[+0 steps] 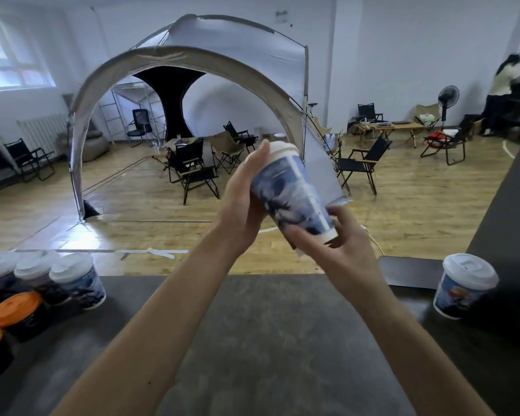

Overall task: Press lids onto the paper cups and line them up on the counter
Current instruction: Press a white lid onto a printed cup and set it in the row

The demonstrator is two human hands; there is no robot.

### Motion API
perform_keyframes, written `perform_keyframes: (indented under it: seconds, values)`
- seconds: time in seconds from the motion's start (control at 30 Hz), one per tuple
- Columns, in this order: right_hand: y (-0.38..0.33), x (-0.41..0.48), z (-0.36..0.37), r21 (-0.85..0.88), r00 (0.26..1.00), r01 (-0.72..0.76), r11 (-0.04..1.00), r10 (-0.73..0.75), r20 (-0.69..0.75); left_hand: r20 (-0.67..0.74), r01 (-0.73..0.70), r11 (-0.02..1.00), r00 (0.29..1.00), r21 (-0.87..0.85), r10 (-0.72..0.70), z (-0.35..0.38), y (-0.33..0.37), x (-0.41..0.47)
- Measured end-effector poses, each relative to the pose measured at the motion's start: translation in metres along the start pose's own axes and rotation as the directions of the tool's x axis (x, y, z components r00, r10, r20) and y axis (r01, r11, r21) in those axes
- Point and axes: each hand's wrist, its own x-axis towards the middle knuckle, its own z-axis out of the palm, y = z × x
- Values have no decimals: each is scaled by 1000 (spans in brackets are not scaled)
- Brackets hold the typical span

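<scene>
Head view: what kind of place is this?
Probably an indoor camping-style café or showroom: a dome tent, folding camp chairs on a wooden floor, and a counter with lidded paper cups.

Beyond the left hand (240,199) a white, beige-arched tent (222,64) stands on a wooden floor (418,211), with black folding chairs (192,172) beneath it. Far left of that hand, a bright window (12,64) lights a white wall (63,49). Beyond the right hand (342,247) are a standing fan (448,100) and a low wooden table (400,127).
</scene>
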Motion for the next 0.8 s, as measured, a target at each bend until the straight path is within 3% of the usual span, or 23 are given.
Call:
perform_keyframes:
  seconds: [0.07, 0.13, 0.27, 0.4, 0.43, 0.57, 0.63, 0.73, 0.77, 0.8]
  values:
    - [4, 3, -4, -485, 940, 215, 848, -314, -132, -61, 6, 1000, 998, 26, -5, 0, -4, 1]
    - [4, 3, -1, -619, 870, 310, 722, -478, -122, -53, -14, 999, 999, -33, 13, -2, -7, 1]
    - [3, 5, 5, -400, 854, 411, 819, -500, -146, 66, -34, 994, 997, -107, 41, -8, -6, 3]
    - [9, 6, -1, -573, 736, 526, 628, -674, -63, 14, 38, 998, 999, -52, -37, -3, -4, 8]
    - [10, 6, -2, -563, 728, 540, 626, -683, -61, 6, 46, 997, 999, -56, -46, -2, -5, 8]
    - [6, 4, -1, -408, 806, 470, 783, -569, -163, 76, 4, 997, 997, -80, 2, -2, -5, 5]
    - [10, 5, -4, -476, 771, 498, 725, -621, -140, 145, -7, 996, 989, -92, 20, -1, -2, 5]
    - [14, 5, -7, -604, 681, 568, 559, -731, -37, 130, -26, 997, 991, -73, 35, 2, 4, 3]
    - [14, 5, -7, -584, 685, 578, 570, -728, -32, 113, -33, 996, 993, -86, 43, 3, 5, 2]
    - [13, 2, -6, -507, 724, 573, 644, -688, -55, 102, -33, 994, 994, -108, 44, 3, 4, 1]
